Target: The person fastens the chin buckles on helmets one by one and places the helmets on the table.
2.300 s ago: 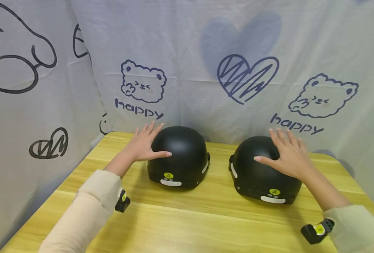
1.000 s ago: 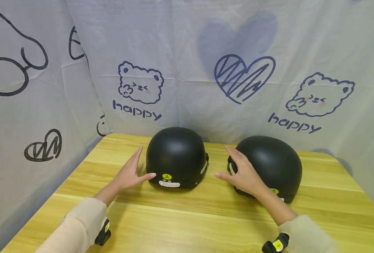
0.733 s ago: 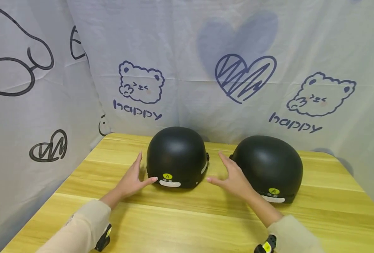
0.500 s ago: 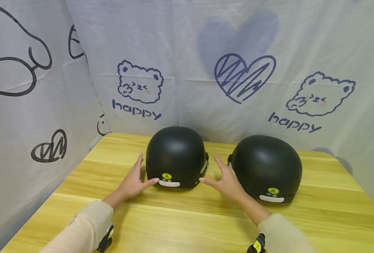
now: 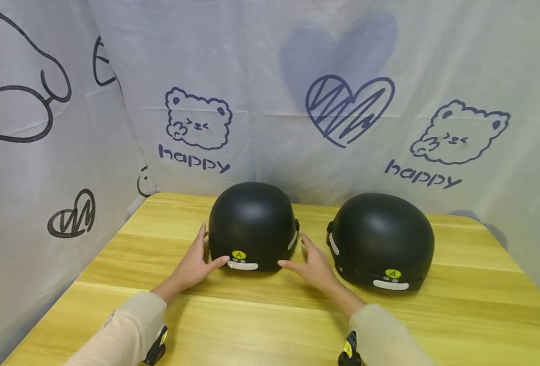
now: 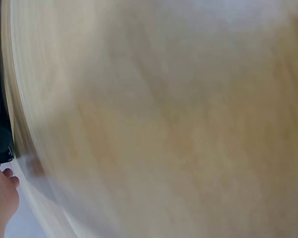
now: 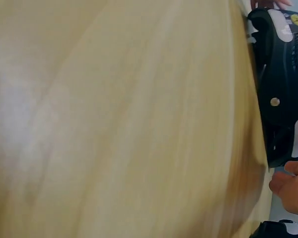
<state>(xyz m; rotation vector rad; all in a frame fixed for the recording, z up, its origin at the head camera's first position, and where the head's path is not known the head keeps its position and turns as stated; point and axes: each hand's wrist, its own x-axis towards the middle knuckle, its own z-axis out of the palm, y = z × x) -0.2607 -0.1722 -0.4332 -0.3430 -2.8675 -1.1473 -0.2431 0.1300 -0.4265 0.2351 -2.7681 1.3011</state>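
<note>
Two matte black helmets stand dome up on the wooden table (image 5: 251, 330). Around the lower sides of the left helmet (image 5: 251, 223) are both hands, fingers extended and thumbs spread. My left hand (image 5: 194, 267) lies along its left side, thumb tip at the white reflective strip. At its right side is my right hand (image 5: 315, 267), thumb tip by the front lower rim. The right helmet (image 5: 381, 239) stands apart, beyond the right hand. In the right wrist view, curled fingertips (image 7: 283, 184) show close to the helmet's rim (image 7: 275, 119). The farther fingers are partly hidden behind the helmet.
A white printed cloth (image 5: 265, 61) hangs behind the table and another cloth (image 5: 18, 178) hangs at the left. Each helmet carries a yellow round sticker (image 5: 239, 255) and a white strip. A wrist camera (image 5: 349, 349) sits at the right cuff.
My right hand has come from over the right helmet leftward to the left helmet's right side. My left hand has come down from the left helmet's upper side to its lower side.
</note>
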